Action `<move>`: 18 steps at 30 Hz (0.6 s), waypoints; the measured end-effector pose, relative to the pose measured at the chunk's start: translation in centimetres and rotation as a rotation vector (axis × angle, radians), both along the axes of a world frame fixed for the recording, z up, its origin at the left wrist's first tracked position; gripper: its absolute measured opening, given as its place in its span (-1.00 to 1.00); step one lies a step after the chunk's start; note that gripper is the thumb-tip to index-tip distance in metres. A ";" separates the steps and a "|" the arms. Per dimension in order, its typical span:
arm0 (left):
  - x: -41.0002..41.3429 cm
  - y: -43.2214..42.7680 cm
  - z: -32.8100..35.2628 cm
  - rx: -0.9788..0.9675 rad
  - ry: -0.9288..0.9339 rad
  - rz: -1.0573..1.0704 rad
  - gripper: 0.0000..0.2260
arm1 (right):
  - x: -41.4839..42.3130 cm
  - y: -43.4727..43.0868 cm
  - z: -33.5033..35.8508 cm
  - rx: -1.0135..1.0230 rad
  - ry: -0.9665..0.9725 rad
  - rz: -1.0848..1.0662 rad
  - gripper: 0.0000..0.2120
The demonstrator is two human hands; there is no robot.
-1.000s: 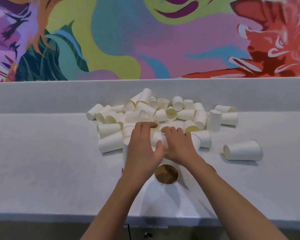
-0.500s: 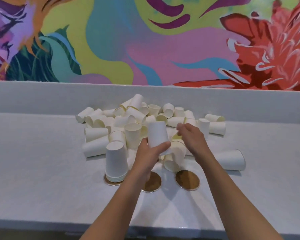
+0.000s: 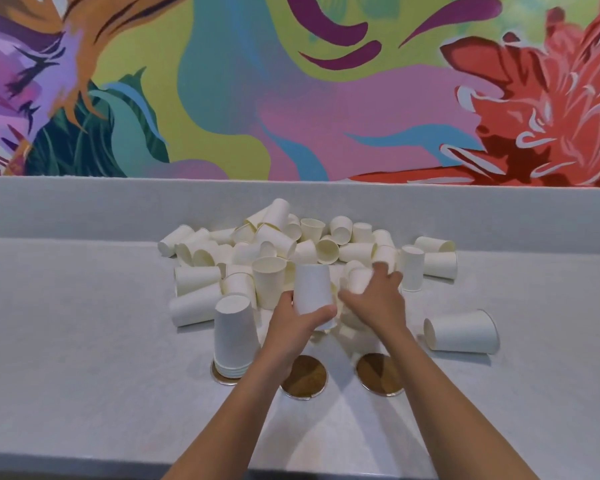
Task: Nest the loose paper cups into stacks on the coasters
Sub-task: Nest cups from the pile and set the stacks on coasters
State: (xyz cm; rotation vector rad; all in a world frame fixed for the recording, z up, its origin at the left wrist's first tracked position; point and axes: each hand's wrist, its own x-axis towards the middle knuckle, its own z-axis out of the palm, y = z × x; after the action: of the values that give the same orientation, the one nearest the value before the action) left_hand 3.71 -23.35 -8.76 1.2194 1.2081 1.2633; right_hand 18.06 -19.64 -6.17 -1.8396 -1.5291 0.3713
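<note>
While two bare forearms reach in over the near edge of a pale speckled counter (image 3: 84, 341), three round cork coasters sit in a row closest to the camera: the middle coaster (image 3: 303, 377) and the right coaster (image 3: 378, 374) are bare, and the left coaster (image 3: 219, 375) carries an upside-down stack (image 3: 234, 336) of nested white paper cups. Just beyond the middle coaster, the left hand (image 3: 300, 323) wraps its fingers and thumb around an inverted cup (image 3: 314, 292) held clear of the surface. Beside it, the right hand (image 3: 374, 299) has its fingers curled into the front of the heap; blur makes it impossible to tell whether they have closed on a small cup (image 3: 359, 280) there or only touch it. Behind both hands lies the pile of loose cups (image 3: 291, 244), most on their sides, a few upright, and one stray cup (image 3: 461, 330) lies on its side to the right of the right coaster.

Judging by the layout, the risks are modest but real: the light cups could roll off the heap and across the empty coasters as the right hand digs in, the left forearm passes close enough to the finished stack to tip it, and a squeezed paper wall could dent and jam when nested.

Farther back, the counter rises into a low backsplash of the same material, and beyond that a vivid mural (image 3: 326, 81) of leaves and red blooms fills the wall
</note>
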 end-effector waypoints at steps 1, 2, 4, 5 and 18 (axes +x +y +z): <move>-0.1 0.0 -0.1 -0.001 0.010 -0.013 -0.45 | 0.2 -0.1 1.2 0.067 0.100 0.008 -0.19; -0.1 0.1 -0.2 -0.002 0.021 -0.023 -0.45 | 0.4 -0.3 2.5 0.122 0.180 0.029 -0.17; -0.2 0.3 -0.3 0.000 0.050 -0.032 -0.42 | 0.8 -0.5 5.1 0.167 0.189 0.099 -0.17; -0.2 0.3 -0.4 0.004 0.074 -0.036 -0.40 | 1.1 -0.6 6.1 0.161 0.126 0.139 -0.20; 0.0 -0.3 -0.8 0.068 0.323 -0.108 -0.38 | 2.2 -2.6 13.4 -0.161 -0.346 0.381 -0.49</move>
State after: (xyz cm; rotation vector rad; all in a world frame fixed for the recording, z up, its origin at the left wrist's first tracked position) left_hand 3.69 -23.62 -9.57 1.5610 1.3154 1.0620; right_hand 20.23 -22.21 7.25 -1.7952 -2.1553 0.3725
